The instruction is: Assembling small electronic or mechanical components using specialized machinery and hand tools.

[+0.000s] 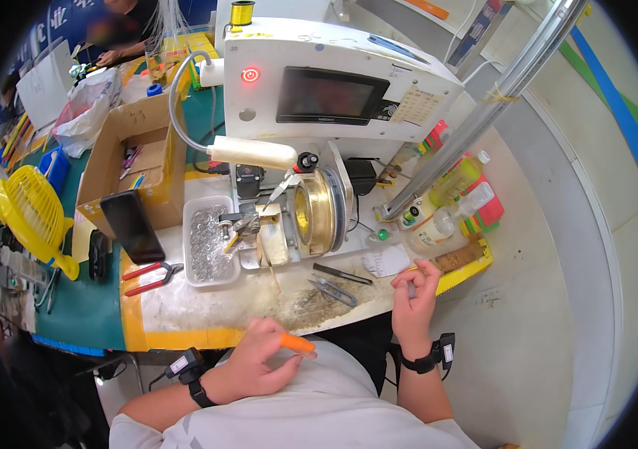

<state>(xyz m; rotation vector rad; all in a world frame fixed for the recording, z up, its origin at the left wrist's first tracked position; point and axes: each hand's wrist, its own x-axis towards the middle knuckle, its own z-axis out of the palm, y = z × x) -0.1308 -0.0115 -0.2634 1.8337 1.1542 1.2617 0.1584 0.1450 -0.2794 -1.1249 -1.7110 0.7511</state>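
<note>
My left hand (258, 361) hovers over my lap in front of the table edge, an orange finger cover (298, 343) on one finger. Its thumb and that finger are apart, and I see nothing between them. Off the right front corner of the table, my right hand (418, 303) is raised with its fingers curled together; whatever it may hold is too small to make out. Nearest to it are a white paper slip (386, 260), a pair of thread snips (334, 290) and a dark flat tool (342, 274). Behind these stands a machine with a gold wire spool (314, 215).
A clear tray of small metal pieces (210, 251) sits left of the spool, near red-handled pliers (153, 278), a leaning phone (133, 227) and a cardboard box (156, 123). Bottles (459, 179) and a slanted metal post (476, 116) stand right. Another person (128, 30) is at far left.
</note>
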